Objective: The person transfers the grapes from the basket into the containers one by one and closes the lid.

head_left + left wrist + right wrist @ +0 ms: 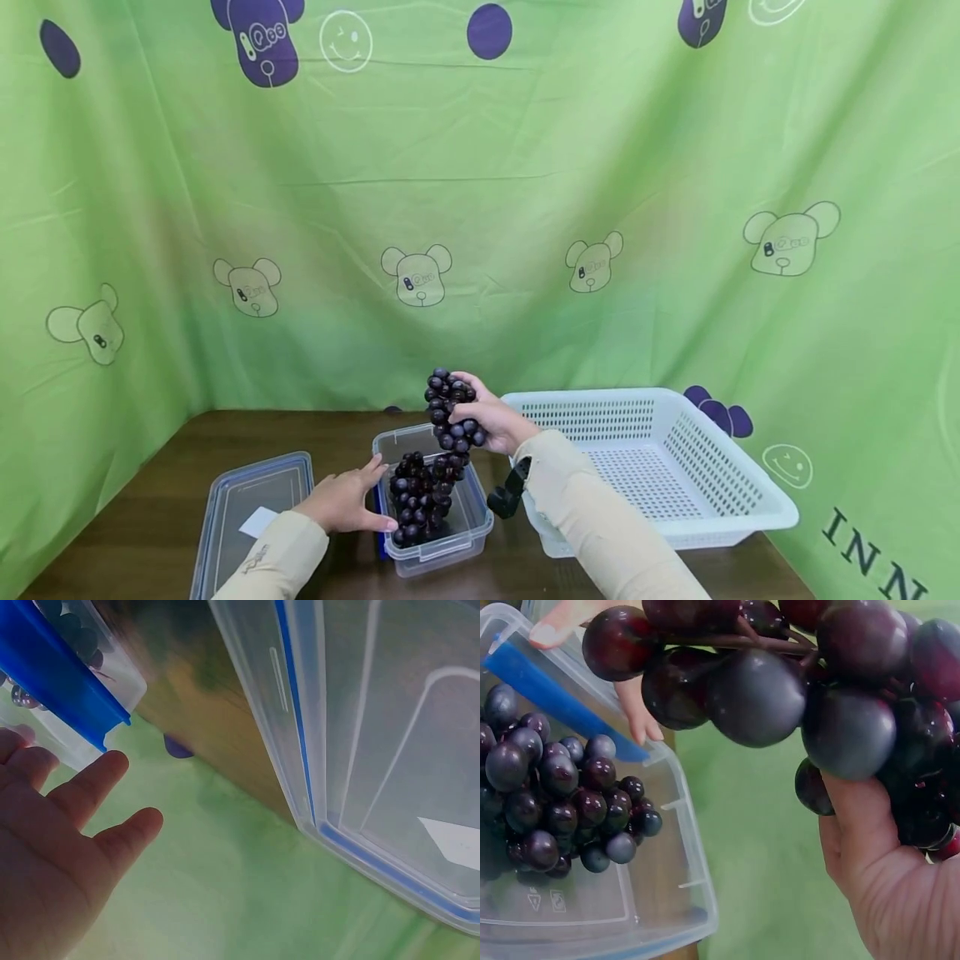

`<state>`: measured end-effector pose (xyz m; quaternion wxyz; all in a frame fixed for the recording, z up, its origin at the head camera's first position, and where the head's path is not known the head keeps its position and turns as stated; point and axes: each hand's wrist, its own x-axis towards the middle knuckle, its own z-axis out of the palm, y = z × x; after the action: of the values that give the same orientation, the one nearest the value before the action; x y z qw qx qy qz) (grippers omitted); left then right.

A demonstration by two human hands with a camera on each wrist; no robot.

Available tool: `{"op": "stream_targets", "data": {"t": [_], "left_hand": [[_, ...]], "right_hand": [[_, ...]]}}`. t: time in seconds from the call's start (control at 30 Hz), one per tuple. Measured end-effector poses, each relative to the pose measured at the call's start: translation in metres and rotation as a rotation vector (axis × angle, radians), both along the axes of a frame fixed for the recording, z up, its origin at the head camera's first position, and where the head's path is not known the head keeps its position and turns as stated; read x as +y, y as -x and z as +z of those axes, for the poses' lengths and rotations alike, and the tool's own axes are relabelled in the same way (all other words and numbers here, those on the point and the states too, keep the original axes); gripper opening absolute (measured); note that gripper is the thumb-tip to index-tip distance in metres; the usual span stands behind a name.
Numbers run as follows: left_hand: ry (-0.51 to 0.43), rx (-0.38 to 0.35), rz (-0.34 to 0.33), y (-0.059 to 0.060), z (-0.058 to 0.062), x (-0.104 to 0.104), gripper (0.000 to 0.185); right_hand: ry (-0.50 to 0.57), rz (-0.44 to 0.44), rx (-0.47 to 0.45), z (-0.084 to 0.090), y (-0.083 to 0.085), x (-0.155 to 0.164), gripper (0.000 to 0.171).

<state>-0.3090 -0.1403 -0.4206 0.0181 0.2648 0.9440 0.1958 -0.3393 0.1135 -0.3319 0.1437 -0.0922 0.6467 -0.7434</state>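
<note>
My right hand (498,423) grips a bunch of dark purple grapes (450,408), held up above a clear plastic container (453,547). In the right wrist view the thumb presses against the raised grapes (757,697). More dark grapes (562,799) lie inside the container, and in the head view the two clusters overlap, so whether they join cannot be told. My left hand (345,498) is at the container's left side, thumb and fingers spread, by its blue side flap (60,667). Nothing is held in the left hand (60,817).
Left of the container lies a clear lid (258,483) with a blue seal and a white label (257,522). A pale, perforated plastic basket (750,525) stands at the right. Everything rests on a dark wooden table (150,492), with a green patterned cloth (480,200) hanging behind.
</note>
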Motion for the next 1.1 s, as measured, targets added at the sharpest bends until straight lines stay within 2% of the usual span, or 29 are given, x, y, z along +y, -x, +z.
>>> {"op": "stream_targets", "data": {"t": [0.13,0.3,0.4,0.57,0.83,1.1], "left_hand": [[0.007,-0.007,0.008,-0.001,0.001,0.001,0.093],[0.005,-0.025,0.002,-0.002,0.003,0.001,0.092],[0.003,-0.033,-0.002,-0.002,0.005,0.002,0.092],[0.004,-0.034,0.0,-0.003,0.006,0.003,0.092],[0.001,-0.022,-0.017,-0.002,0.005,0.002,0.091],[-0.007,0.002,-0.037,-0.001,0.003,0.0,0.091]], "right_hand": [[0.004,-0.031,-0.004,0.001,0.002,-0.008,0.08],[0.064,-0.087,-0.027,0.001,0.008,-0.012,0.08],[0.077,-0.081,-0.061,0.0,0.01,-0.013,0.08],[0.047,-0.054,-0.092,-0.005,0.011,-0.014,0.08],[0.015,-0.062,-0.109,-0.019,0.015,-0.016,0.08],[-0.051,-0.074,-0.121,-0.025,0.017,-0.018,0.079]]}}
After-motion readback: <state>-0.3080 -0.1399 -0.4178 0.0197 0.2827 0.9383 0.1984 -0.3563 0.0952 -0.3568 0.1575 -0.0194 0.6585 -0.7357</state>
